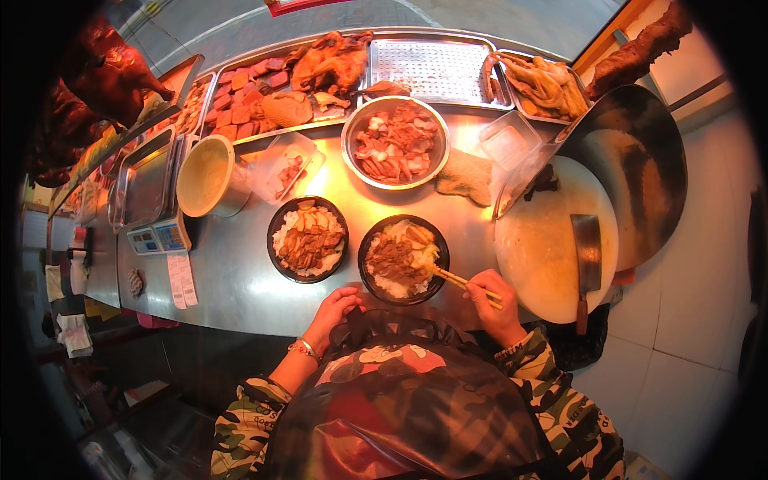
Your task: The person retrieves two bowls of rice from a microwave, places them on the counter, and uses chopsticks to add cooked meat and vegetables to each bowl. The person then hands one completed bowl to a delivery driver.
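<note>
In my right hand [492,304] I hold a pair of wooden chopsticks [454,279], fingers closed round them. Their tips reach into the right black bowl [446,260], which holds rice, chopped brown meat [394,258] and pale yellow pieces. My left hand [336,314], a bracelet at its wrist, rests by the counter's front edge, below and between the bowls. Its fingers are loosely stretched, with nothing visible in them. To the left sits another black bowl [276,264] with rice, brown meat [310,242] and pale slices.
Behind the bowls stands a steel basin [350,160] of cut meat. A round board [532,272] with a cleaver [588,252] lies right. A beige bucket [236,192], scale [158,237] and receipts [181,280] are left. Trays of roast meat and a perforated tray [432,68] line the back.
</note>
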Demonstrator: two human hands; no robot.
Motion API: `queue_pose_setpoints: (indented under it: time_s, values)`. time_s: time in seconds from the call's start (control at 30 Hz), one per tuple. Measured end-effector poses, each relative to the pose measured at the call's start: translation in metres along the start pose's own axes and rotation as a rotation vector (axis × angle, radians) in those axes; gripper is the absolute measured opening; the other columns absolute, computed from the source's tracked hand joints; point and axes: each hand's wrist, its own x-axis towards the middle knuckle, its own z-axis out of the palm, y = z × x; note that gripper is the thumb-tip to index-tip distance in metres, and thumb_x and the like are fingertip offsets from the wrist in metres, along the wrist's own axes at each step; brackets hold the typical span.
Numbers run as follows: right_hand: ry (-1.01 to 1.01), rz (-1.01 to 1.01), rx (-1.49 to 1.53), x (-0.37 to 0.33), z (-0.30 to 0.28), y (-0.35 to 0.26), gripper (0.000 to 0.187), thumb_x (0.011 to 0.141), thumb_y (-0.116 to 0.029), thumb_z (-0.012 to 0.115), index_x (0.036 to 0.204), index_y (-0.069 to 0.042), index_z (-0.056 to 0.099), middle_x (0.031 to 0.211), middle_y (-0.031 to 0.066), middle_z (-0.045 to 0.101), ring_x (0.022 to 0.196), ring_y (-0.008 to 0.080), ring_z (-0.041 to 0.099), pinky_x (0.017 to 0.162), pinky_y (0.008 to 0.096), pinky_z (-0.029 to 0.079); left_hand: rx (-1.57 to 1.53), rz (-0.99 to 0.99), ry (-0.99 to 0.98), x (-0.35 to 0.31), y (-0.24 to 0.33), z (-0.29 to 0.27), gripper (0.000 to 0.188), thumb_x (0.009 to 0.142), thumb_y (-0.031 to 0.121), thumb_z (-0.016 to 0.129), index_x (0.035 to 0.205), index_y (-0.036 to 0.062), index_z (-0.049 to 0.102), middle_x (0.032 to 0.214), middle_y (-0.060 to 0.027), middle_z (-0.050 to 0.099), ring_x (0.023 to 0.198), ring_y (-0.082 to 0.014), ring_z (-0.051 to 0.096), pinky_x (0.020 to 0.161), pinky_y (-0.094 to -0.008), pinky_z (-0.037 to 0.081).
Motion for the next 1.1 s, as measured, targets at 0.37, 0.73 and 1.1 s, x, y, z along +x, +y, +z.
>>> queue_pose_setpoints:
  time_s: [0.37, 0.73, 1.1]
  values:
    - [-0.105, -0.155, -0.054, 0.014, 0.0, -0.007, 0.006, 0.075, -0.005, 0.063, 0.075, -0.001, 0.058, 0.071, 0.0101, 0.055, 0.062, 0.0256, 0.056, 0.054, 0.031, 0.044, 0.109, 0.016, -0.041, 0.0, -0.006, -0.007, 0.022, 0.088, 0.023, 0.05, 0.107, 0.0146, 0.051, 0.09, 0.0037, 0.061, 0.082, -0.0067, 0.06, 0.068, -0.0202, 0.038]
    - [-0.085, -0.04, -0.045, 0.012, -0.008, -0.011, 0.014, 0.082, -0.009, 0.057, 0.071, 0.0, 0.054, 0.067, 0.0106, 0.051, 0.054, 0.0246, 0.051, 0.05, 0.03, 0.04, 0.048, 0.014, -0.023, -0.005, -0.008, -0.008, 0.022, 0.088, 0.022, 0.051, 0.107, 0.0126, 0.051, 0.09, 0.0023, 0.06, 0.083, -0.0086, 0.06, 0.07, -0.0215, 0.041]
    - [0.067, 0.049, 0.123, 0.013, -0.019, -0.011, 0.016, 0.086, -0.007, 0.053, 0.072, 0.001, 0.053, 0.067, 0.0064, 0.053, 0.058, 0.0128, 0.054, 0.054, 0.0237, 0.042, 0.022, 0.014, -0.042, -0.006, -0.007, -0.006, 0.023, 0.087, 0.022, 0.051, 0.108, 0.0124, 0.05, 0.091, 0.0026, 0.06, 0.084, -0.0082, 0.059, 0.07, -0.0215, 0.041]
